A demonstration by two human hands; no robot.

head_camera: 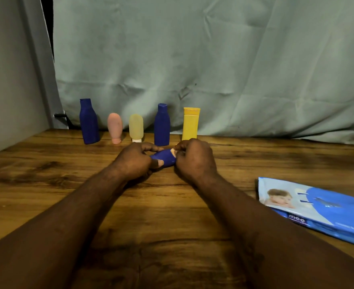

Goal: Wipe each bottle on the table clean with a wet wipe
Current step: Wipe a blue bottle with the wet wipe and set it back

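The small blue bottle (164, 159) lies sideways, clamped between both hands: the left hand (133, 160) grips one end, the right hand (195, 159) curls round the other. Whether a wipe sits under those fingers I cannot tell. Behind this bottle stands a row of five bottles (136, 127); the wipes pack (318, 207) lies well to its right. Best to hold one end firm, turn slowly and rub all round.

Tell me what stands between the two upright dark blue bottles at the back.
In the head view, a pink tube and a pale yellow tube stand cap down between the left blue bottle and the right blue bottle.
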